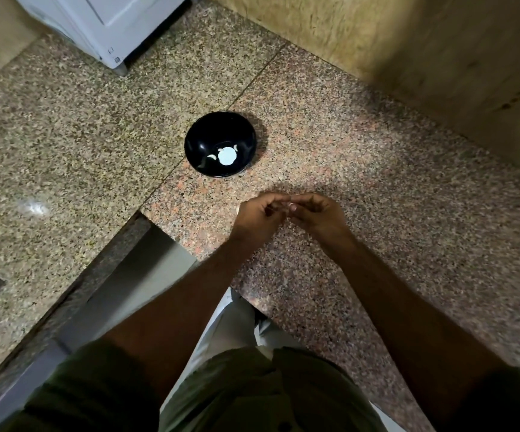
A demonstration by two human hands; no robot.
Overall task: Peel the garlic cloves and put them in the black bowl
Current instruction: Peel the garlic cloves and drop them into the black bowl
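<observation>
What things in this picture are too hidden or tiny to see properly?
- Head view: whatever the left hand and right hand pinch is covered by fingers.
- Pale bits in the black bowl: too small to count.
- White appliance: cut off by top edge.

Black bowl [220,144]: round, glossy, upright on the speckled granite surface [361,169], well beyond my hands. Inside it: a few small pale peeled garlic cloves [212,157], curved, lying near the bottom around a bright white glare spot. One more garlic clove [292,203]: pinched between the fingers of my left hand [260,215] and my right hand [316,213], held above the surface nearer to me than the bowl; mostly hidden, its state of peeling cannot be told.
</observation>
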